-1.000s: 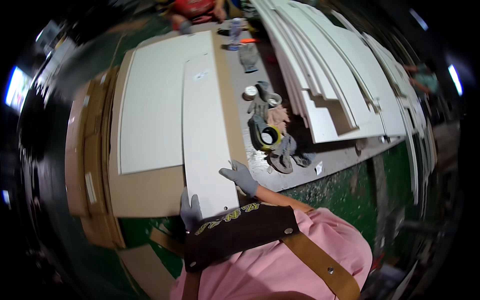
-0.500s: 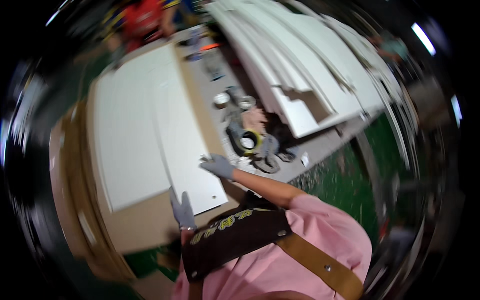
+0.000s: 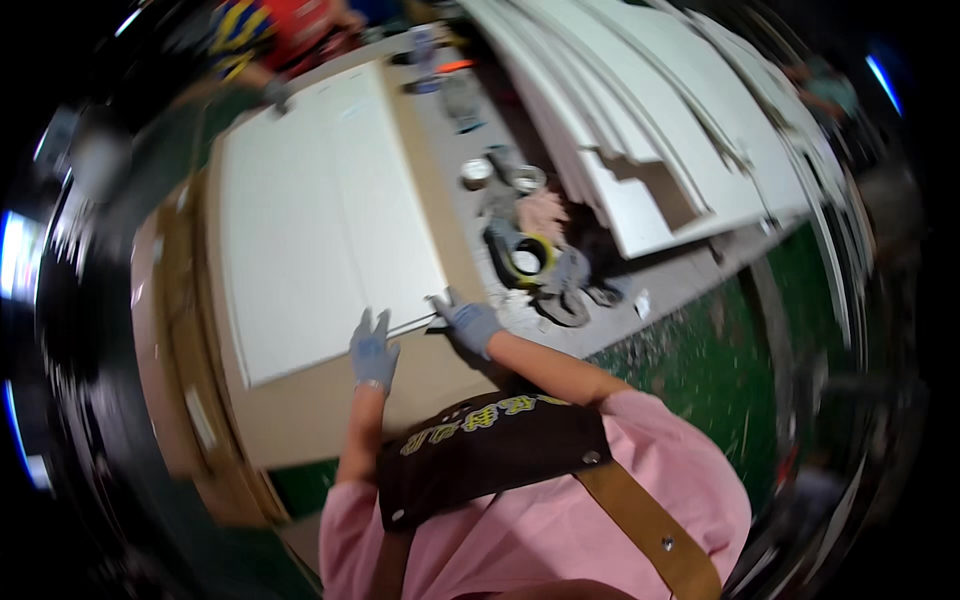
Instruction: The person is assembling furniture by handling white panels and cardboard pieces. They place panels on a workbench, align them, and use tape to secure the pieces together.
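Both grey-gloved: our left hand [image 3: 374, 357] wide, right hand [image 3: 471, 325] unclear | centre-left: narrow white panel [image 3: 390, 205] now end-aligned with wide white one [image 3: 285, 225]

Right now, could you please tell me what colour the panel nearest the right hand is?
The panel is white, best seen in the head view.

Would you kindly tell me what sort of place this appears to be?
Probably a workshop or factory floor, judging by the large stack of white boards, the white panels lying on cardboard, and the scuffed green floor.
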### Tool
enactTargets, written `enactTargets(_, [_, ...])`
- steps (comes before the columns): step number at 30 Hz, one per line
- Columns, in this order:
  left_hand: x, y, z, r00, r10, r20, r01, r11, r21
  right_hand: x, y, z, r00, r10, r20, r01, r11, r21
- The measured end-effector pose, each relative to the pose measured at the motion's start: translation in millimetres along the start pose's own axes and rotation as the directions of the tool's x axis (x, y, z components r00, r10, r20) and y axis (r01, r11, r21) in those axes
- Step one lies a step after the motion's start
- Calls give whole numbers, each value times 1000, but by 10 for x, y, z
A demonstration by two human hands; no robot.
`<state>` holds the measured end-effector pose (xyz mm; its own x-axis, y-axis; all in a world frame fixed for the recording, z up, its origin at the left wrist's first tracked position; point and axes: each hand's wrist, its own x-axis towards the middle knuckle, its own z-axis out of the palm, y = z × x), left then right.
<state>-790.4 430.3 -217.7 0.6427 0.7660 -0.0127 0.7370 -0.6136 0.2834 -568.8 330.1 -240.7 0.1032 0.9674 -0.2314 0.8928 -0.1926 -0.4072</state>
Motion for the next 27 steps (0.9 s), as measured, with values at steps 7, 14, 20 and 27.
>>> enactTargets(7, [207, -11, 131, 999, -40, -14, 40, 999, 17, 39, 19, -143, 991, -14, -135, 13, 1000, -6])
enactTargets(14, [345, -77, 163, 996, -42, -73, 32, 991, -128, 125, 11, -58, 992, -32, -124, 11, 986, -169])
enactTargets(20, [391, 9, 292, 990, -71, -125, 55, 990, -128, 119, -32, -123, 998, 18, -60, -27, 986, -162])
enactTargets(27, [229, 15, 189, 990, -64, -126, 50, 992, -114, -325, 362, -753, 966, 9, -259, 77, 946, 316])
